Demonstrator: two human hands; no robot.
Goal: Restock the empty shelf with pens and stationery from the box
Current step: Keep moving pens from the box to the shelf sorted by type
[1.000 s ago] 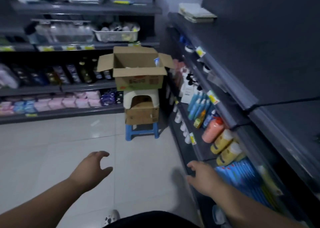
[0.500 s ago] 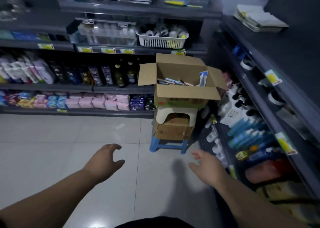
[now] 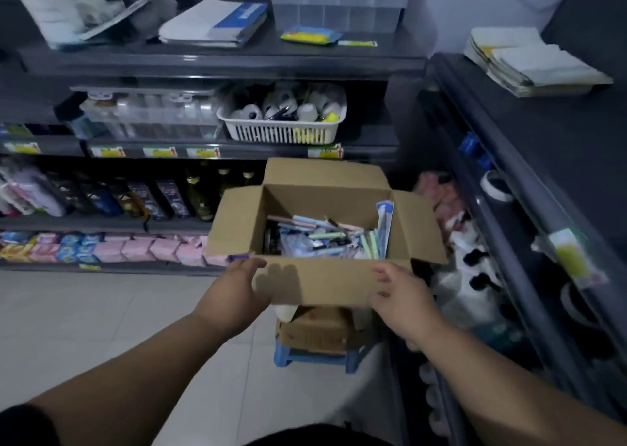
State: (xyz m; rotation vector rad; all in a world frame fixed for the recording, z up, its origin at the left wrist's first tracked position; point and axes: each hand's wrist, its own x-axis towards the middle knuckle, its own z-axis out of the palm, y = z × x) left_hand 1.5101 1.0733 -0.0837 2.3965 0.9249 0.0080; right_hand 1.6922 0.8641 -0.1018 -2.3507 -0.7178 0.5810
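Two hands touch the front flap of the box (image 3: 325, 282): left hand (image 3: 234, 289) and right hand (image 3: 402, 298), fingers loosely apart, not clamped. The box, holding pens (image 3: 322, 237), sits atop stacked stools (image 3: 312, 360). Pulling on the flap alone could fold it, tip the box and spill pens.

No legible txt. Yellow price tags (image 3: 159, 151) on shelf edge, above the fingers (image 3: 252, 264): red marks, too blurred. Blue booklet (image 3: 237, 18) well above fingers: print too small.
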